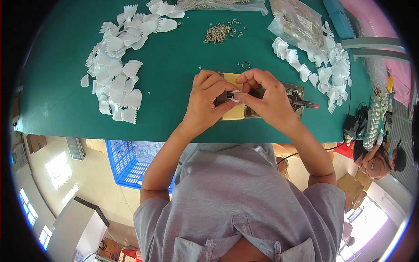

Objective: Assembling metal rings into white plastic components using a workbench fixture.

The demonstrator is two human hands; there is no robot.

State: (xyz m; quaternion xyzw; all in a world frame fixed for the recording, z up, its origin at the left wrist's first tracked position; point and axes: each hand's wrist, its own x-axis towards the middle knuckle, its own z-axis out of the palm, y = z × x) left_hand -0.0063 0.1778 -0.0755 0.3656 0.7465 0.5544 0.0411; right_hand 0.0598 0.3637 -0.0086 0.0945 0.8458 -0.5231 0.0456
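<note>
My left hand (203, 101) and my right hand (267, 98) meet over a small metal jig (298, 92) on the green table, its plate partly covered in yellow (234, 114). Between their fingertips is a white toothed plastic hair-claw piece (235, 96), mostly hidden by the fingers. The fingers of both hands are closed around it, thumbs pressed in from the near side. Whether a second half or a spring is in the grip cannot be made out. A lever with a red tip (316, 106) sticks out at the jig's right end.
White claw pieces lie heaped at left (117, 83) and right (334, 74). Beyond the jig are a pile of small metal springs (217, 33), a ring (246, 65) and plastic bags of metal parts (301, 26). A blue basket (124, 168) stands below the table edge. Another person (379, 162) is far right.
</note>
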